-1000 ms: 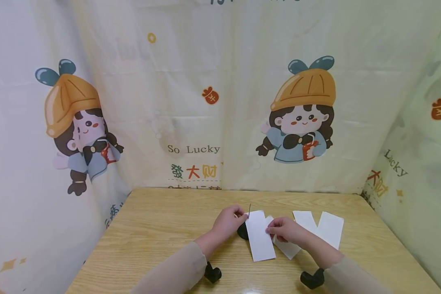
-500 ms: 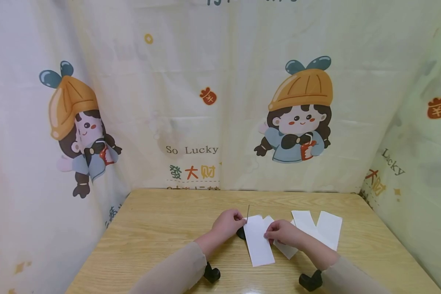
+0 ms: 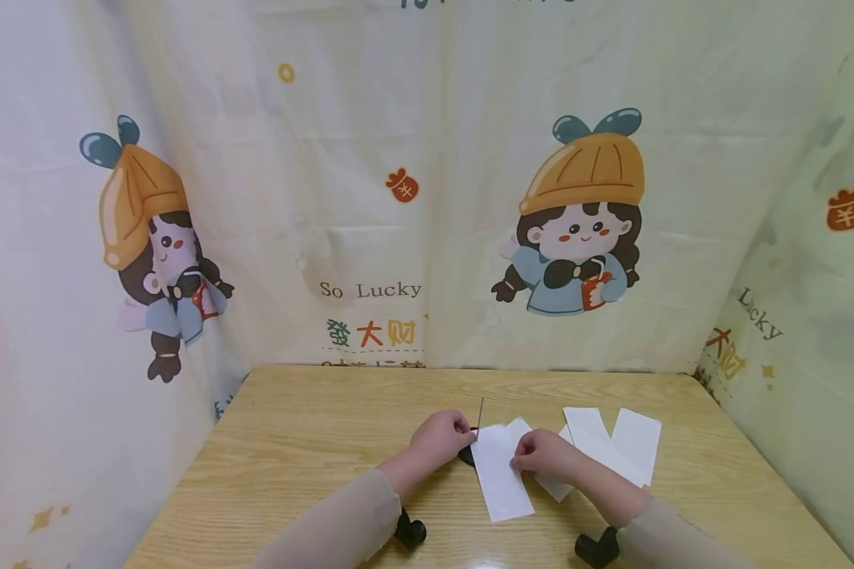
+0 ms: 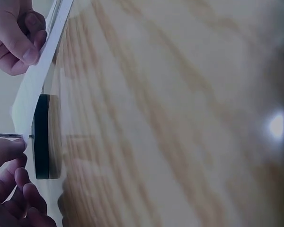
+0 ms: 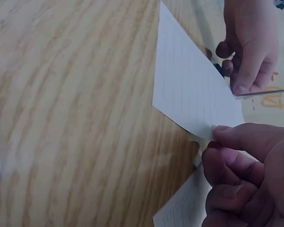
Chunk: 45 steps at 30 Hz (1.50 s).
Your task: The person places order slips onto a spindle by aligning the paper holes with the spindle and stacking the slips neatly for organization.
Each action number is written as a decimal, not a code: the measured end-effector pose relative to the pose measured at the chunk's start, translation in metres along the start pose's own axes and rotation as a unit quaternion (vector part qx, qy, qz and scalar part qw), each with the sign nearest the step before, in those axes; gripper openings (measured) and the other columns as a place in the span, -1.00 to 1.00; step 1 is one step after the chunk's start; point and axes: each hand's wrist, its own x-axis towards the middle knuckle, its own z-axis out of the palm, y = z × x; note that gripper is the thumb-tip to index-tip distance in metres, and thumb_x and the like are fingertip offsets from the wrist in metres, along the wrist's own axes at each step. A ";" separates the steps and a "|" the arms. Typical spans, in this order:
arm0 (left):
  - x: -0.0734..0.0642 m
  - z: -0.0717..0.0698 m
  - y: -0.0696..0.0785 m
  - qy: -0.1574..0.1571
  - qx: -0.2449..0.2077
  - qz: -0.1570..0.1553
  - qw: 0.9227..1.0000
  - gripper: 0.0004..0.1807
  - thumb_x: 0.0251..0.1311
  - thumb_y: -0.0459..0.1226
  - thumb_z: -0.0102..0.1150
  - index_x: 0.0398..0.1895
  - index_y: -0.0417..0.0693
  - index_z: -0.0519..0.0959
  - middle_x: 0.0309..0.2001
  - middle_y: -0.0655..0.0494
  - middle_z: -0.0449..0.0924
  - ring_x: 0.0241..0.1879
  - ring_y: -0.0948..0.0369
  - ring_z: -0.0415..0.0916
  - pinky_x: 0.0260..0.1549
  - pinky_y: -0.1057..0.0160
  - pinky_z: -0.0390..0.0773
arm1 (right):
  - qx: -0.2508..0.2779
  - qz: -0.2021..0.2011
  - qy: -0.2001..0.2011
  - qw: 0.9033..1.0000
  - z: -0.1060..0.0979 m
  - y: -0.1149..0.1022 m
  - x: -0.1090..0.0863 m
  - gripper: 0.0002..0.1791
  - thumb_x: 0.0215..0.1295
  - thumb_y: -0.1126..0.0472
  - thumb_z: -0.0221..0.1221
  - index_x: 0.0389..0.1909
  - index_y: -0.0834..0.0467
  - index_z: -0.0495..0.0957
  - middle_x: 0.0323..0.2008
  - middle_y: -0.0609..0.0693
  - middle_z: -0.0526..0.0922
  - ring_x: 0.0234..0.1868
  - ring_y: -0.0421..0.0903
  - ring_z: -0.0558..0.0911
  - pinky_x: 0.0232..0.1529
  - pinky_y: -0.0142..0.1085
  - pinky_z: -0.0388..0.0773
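A receipt spike stands on the table, its thin metal rod (image 3: 481,412) upright from a round black base (image 4: 41,137). A white paper slip (image 3: 501,486), ruled with faint lines in the right wrist view, has its far left corner at the rod, which passes through it close above the base. My left hand (image 3: 441,436) pinches that corner right beside the rod. With thumb and fingers, my right hand (image 3: 546,454) pinches the slip's right edge. The slip slopes down toward the near side of the table and partly hides the base.
Several more white slips (image 3: 638,438) lie on the wooden table (image 3: 313,427) to the right, partly under my right forearm. Black bent pieces show beside the left sleeve (image 3: 410,531) and the right sleeve (image 3: 598,547). A printed curtain (image 3: 370,237) hangs behind the table.
Both hands have lowered the slip along the rod, toward the base. More of the rod now stands out above the paper. The slips at the right have stayed put.
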 end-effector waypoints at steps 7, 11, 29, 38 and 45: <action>0.001 0.003 -0.003 -0.005 0.026 -0.003 1.000 -0.77 0.17 -0.10 0.39 -0.53 0.10 0.55 -0.53 0.27 0.45 -0.51 0.28 0.34 -0.49 0.29 0.32 | -0.033 0.007 0.009 0.999 0.005 -0.004 -0.001 -0.77 0.17 0.22 0.37 -0.58 0.12 0.52 -0.67 -0.12 0.46 -0.59 -0.17 0.42 -0.51 -0.31 0.36; 0.002 0.002 -0.003 -0.009 0.031 -0.002 0.999 -0.77 0.16 -0.09 0.39 -0.53 0.10 0.56 -0.53 0.27 0.46 -0.51 0.28 0.35 -0.50 0.28 0.33 | -0.040 0.014 0.014 0.999 0.005 -0.006 -0.002 -0.76 0.15 0.21 0.38 -0.58 0.11 0.52 -0.67 -0.11 0.46 -0.59 -0.17 0.42 -0.51 -0.30 0.36; 0.001 0.000 -0.007 -0.016 0.012 -0.003 1.000 -0.82 0.17 -0.12 0.37 -0.32 0.05 0.57 -0.47 0.23 0.47 -0.45 0.25 0.39 -0.39 0.21 0.39 | -0.072 0.022 0.038 0.996 0.006 -0.012 -0.005 -0.72 0.12 0.20 0.40 -0.58 0.09 0.47 -0.65 -0.11 0.42 -0.56 -0.16 0.40 -0.48 -0.29 0.33; -0.005 -0.005 -0.011 -0.032 0.002 0.003 0.999 -0.77 0.20 -0.12 0.35 -0.18 0.01 0.57 -0.45 0.23 0.47 -0.45 0.25 0.40 -0.39 0.22 0.39 | -0.084 0.023 0.049 0.995 0.001 -0.013 -0.009 -0.75 0.18 0.14 0.38 -0.55 0.07 0.50 -0.60 -0.12 0.45 -0.51 -0.16 0.42 -0.43 -0.27 0.35; -0.005 -0.006 -0.020 -0.048 0.004 0.019 0.999 -0.61 0.17 -0.11 0.37 0.03 -0.01 0.56 -0.45 0.27 0.47 -0.46 0.28 0.40 -0.39 0.25 0.40 | -0.075 0.011 0.064 0.995 -0.006 -0.004 -0.011 -0.79 0.19 0.14 0.36 -0.49 0.04 0.51 -0.57 -0.12 0.46 -0.51 -0.16 0.42 -0.45 -0.28 0.34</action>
